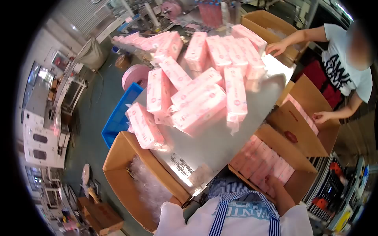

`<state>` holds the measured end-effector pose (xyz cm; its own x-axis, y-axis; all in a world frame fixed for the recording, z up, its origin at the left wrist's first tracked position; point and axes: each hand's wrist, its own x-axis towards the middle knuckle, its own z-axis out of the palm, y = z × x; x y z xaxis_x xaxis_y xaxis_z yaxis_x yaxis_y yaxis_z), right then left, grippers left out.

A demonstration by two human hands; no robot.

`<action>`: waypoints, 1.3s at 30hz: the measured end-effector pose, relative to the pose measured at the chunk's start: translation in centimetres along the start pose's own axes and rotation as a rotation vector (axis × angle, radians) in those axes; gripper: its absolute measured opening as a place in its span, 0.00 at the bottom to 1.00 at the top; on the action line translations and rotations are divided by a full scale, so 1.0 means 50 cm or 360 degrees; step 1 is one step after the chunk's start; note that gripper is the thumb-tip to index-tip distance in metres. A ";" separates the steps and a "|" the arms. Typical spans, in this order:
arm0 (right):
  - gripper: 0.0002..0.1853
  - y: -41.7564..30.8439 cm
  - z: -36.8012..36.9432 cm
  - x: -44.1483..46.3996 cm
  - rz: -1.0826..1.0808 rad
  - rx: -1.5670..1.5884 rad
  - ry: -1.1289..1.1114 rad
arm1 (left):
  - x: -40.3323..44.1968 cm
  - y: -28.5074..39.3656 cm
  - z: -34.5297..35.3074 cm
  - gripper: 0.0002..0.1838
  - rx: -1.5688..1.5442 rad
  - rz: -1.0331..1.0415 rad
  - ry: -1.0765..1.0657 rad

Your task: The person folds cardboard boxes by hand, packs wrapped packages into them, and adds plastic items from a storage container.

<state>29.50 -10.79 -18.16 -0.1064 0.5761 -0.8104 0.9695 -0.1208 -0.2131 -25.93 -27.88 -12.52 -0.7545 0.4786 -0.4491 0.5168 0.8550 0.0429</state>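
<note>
My right hand (274,185) is down inside an open cardboard box (293,159) at the lower right, resting on pink packs (258,157) lined up in rows. Its fingers are partly hidden, so their grip is unclear. My left hand does not show; only a white sleeve (172,216) is seen beside the left box. On the metal table (212,147) ahead lies a loose pile of pink wrapped packs (201,108), some leaning on each other. One pack (145,126) lies at the table's left edge, another (235,94) right of the pile's middle.
A cardboard box (114,169) holding clear plastic stands lower left, a blue crate (112,122) behind it. At the right, a co-worker (346,67) reaches one hand toward the table packs and the other into another box (311,129). Pink rolls (135,76) stand beyond the crate.
</note>
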 end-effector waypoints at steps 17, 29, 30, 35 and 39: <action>0.15 -0.238 -0.155 -0.049 -0.0863 0.0302 0.0497 | -0.025 -0.082 -0.355 0.05 -0.2150 -0.0143 0.0657; 0.24 -0.341 -0.291 -0.248 -0.0603 0.2123 0.0674 | -0.334 0.709 -0.140 0.11 -0.1756 0.1371 -0.1195; 0.24 -0.294 -0.278 -0.245 -0.0562 0.2151 0.0704 | -0.359 0.726 -0.129 0.11 -0.2097 0.1017 -0.1379; 0.26 -0.159 -0.183 -0.221 -0.0489 0.0851 0.1763 | -0.384 0.756 -0.063 0.11 -0.2162 0.0792 -0.1457; 0.21 -0.256 -0.222 -0.290 -0.0655 0.2066 0.0880 | -0.407 0.762 -0.020 0.11 -0.2026 0.1024 -0.1141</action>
<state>21.07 -8.62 2.41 0.0660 0.9421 -0.3287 -0.0130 -0.3286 -0.9444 8.70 -4.86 -0.83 -0.0265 0.9346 -0.3547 -0.2767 0.3341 0.9010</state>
